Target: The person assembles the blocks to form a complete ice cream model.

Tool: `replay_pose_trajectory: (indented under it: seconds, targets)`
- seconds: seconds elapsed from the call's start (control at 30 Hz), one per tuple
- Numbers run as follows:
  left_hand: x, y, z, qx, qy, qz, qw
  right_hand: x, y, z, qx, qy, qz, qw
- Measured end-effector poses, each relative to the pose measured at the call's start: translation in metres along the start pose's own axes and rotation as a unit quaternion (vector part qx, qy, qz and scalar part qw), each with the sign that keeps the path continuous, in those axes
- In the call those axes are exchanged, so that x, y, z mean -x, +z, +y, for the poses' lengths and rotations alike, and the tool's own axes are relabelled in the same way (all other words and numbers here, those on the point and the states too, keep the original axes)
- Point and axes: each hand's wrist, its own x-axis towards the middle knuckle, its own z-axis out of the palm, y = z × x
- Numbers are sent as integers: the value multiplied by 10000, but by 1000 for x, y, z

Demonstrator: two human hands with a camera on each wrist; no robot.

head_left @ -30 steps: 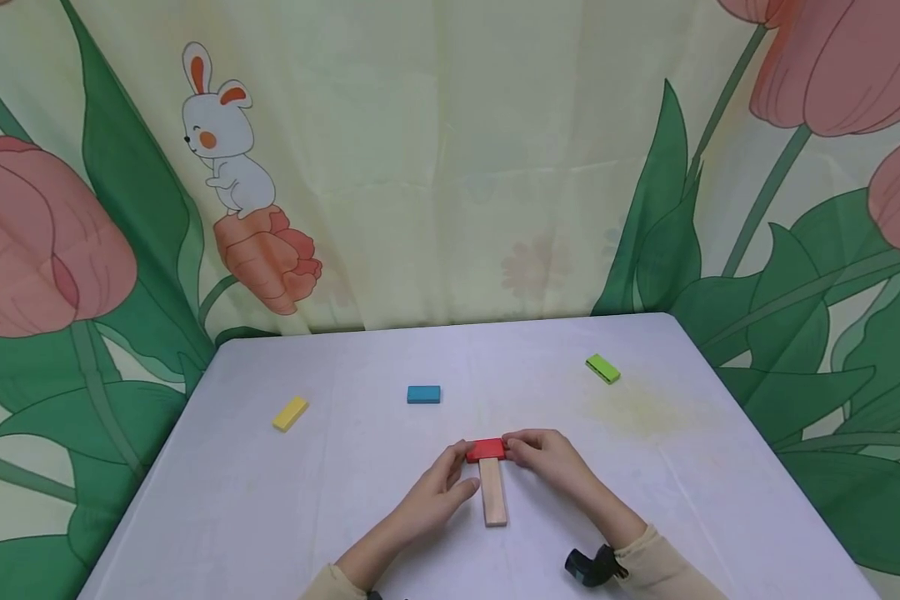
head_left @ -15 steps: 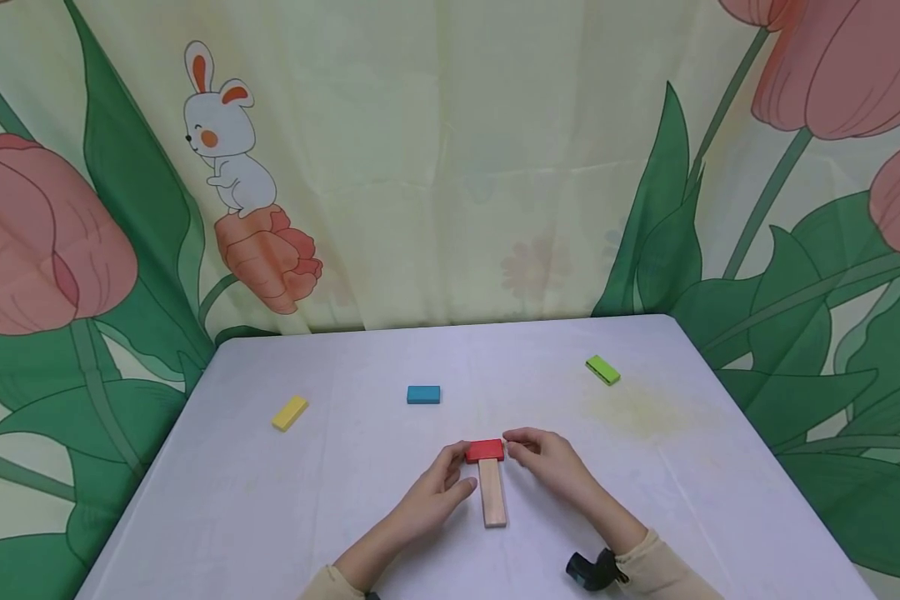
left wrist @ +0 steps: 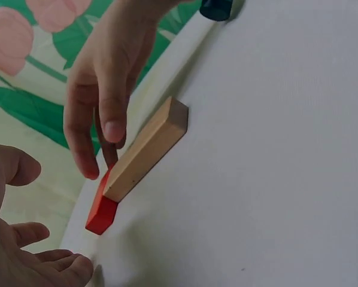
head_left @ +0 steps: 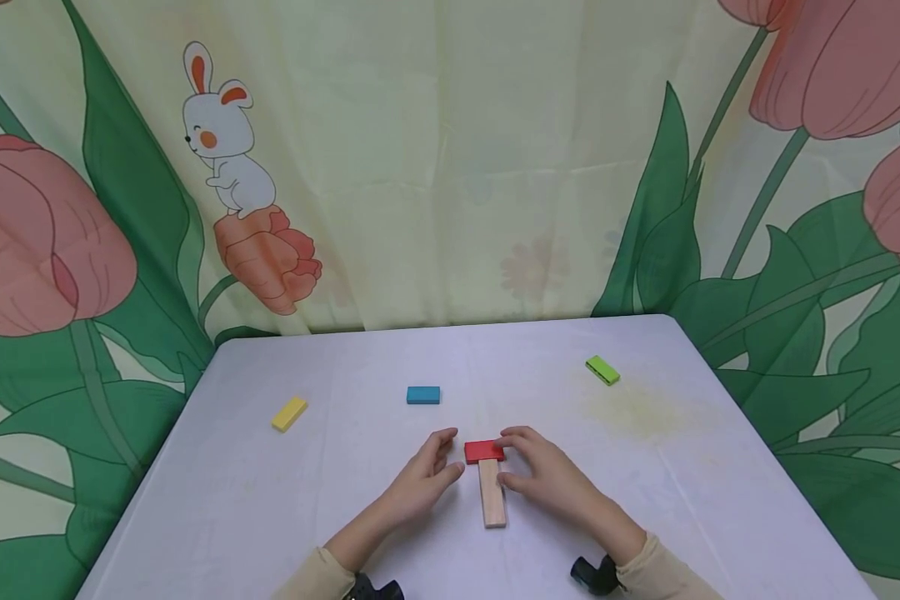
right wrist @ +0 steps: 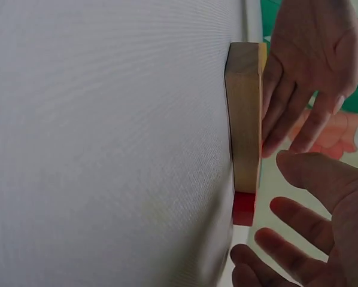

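Note:
A red block (head_left: 483, 452) lies crosswise against the far end of a plain wooden block (head_left: 492, 495), the two forming a T on the table. To their left, my left hand (head_left: 418, 481) is apart from both, fingers relaxed and holding nothing. My right hand (head_left: 553, 473) hovers at the right side, its fingers loosely bent near the red block's right end and the thumb by the wooden block. In the left wrist view, the right hand (left wrist: 110, 78) hangs over the blocks without a visible grip. Whether a fingertip touches the red block is hard to tell.
Farther back on the white table (head_left: 360, 467) lie a yellow block (head_left: 289, 414) at left, a blue block (head_left: 423, 395) in the middle and a green block (head_left: 603, 370) at right. Behind the table hangs a curtain (head_left: 435, 167) printed with tulips and a rabbit.
My left hand has let go of the red block's left end and drawn back to the left. My right hand has shifted slightly left, over the red block's right end. The blocks look nearly unmoved.

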Motion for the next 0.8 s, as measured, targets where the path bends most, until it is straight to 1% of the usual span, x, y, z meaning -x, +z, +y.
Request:
replay_pose_trajectory:
  seconds: [0.1, 0.2, 0.33, 0.43, 0.6, 0.67, 0.7, 0.8]
  targets:
    - [-5, -6, -1, -186, 104, 97, 9997, 3, 0, -1, 267, -46, -176, 9995]
    - [-10, -13, -3, -444, 124, 196, 9987, 5, -1, -2, 479, -109, -300, 9983]
    - [-18, -22, -6, -606, 140, 361, 9974, 8, 0, -1, 602, -221, -358, 9973]
    - [-22, -28, -9, -639, 156, 603, 9960, 10, 1, -1, 632, -298, -360, 9969]
    - [-31, -36, -13, -786, 220, 1123, 9903, 11, 2, -2, 688, -418, -329, 9962]
    - [-37, -38, -14, -833, 213, 1275, 9881, 12, 2, -3, 723, -406, -328, 9960]
    - [-40, -38, -14, -872, 158, 1338, 9870, 12, 2, -3, 726, -408, -310, 9960]
    - [-49, -39, -15, -1076, 152, 1479, 9830, 13, 1, -3, 690, -406, -285, 9964]
